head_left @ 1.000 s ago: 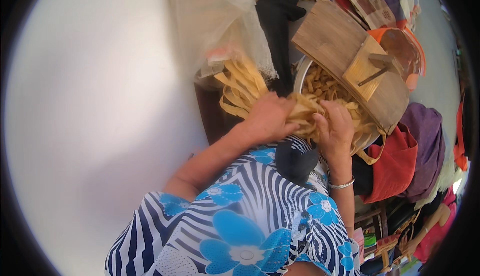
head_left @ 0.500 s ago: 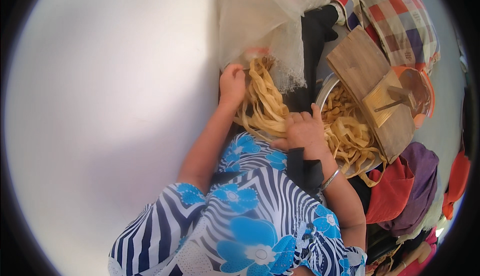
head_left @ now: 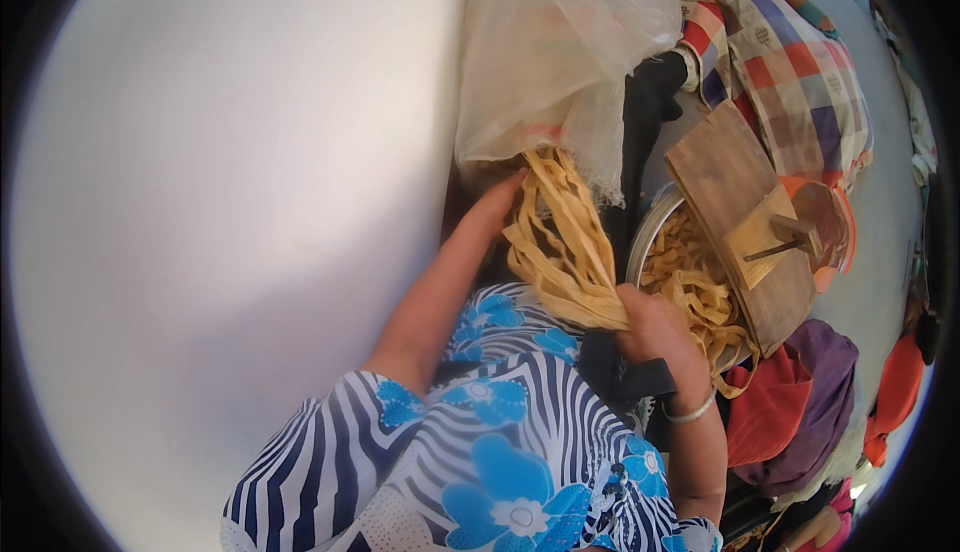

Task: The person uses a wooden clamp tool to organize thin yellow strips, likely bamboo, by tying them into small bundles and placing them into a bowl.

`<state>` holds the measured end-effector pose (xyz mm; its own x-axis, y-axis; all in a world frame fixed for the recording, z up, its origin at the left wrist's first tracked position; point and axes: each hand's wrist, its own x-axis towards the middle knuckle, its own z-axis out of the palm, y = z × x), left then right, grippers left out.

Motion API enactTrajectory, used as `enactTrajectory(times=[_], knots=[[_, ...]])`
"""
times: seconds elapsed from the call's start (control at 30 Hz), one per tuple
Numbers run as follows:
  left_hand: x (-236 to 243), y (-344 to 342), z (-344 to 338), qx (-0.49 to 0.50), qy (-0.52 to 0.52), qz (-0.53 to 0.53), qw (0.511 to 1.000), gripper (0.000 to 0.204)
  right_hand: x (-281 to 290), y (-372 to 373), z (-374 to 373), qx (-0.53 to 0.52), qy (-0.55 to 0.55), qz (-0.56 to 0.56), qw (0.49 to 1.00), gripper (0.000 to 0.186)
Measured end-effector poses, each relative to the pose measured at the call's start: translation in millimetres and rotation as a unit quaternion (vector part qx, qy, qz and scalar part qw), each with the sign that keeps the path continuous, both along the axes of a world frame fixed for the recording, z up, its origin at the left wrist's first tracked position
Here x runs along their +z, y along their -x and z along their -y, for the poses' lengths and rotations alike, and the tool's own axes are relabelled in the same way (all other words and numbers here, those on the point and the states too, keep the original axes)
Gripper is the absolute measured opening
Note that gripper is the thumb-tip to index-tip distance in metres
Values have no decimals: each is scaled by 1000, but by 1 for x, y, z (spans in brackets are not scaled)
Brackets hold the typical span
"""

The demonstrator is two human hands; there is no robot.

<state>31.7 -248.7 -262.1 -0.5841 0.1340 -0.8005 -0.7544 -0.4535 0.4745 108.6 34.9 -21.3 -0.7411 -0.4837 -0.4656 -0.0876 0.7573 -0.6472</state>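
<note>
A bundle of long, flat, yellow-tan strips (head_left: 562, 237) hangs out of the mouth of a cloudy plastic sack (head_left: 545, 62). My right hand (head_left: 658, 334) is closed round the bundle's near end, beside my lap. At the sack's mouth, my left hand (head_left: 500, 202) reaches in against the left side of the strips. Its fingers are mostly hidden behind them, so their grip does not show. Right of my right hand stands a round metal basin (head_left: 648, 230) holding more strips, short pieces at the far side and looped long ones (head_left: 705, 302) nearer, some hanging over the rim.
A wooden board (head_left: 725, 167) with a small block and a metal blade or bar on it lies across the basin. Behind it is an orange bucket (head_left: 845, 237). Red cloth (head_left: 770, 407), purple cloth (head_left: 825, 382) and a checked cloth bundle (head_left: 790, 62) lie on the right. A pale surface fills the left.
My right hand has drawn toward me and right, and the strips are now gathered and stretched from the sack. My left hand has shifted right, its fingers now behind the strips.
</note>
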Motion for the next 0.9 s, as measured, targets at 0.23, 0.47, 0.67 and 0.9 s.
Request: enactTrajectory(times=[0.23,0.47,0.67,0.9], knots=[[0,-7,5,-68,415,-122,899,36,92,-61,-51,-128,35,-92,987,39],[100,-22,-46,-15,553,-401,731,14,146,-144,-135,-357,-3,-124,926,33],[173,-10,-75,-87,588,-595,542,23,126,-169,-147,-450,-109,-169,870,39],[178,-18,-129,-234,498,-692,468,38,121,-209,-205,-547,-194,-235,780,45]])
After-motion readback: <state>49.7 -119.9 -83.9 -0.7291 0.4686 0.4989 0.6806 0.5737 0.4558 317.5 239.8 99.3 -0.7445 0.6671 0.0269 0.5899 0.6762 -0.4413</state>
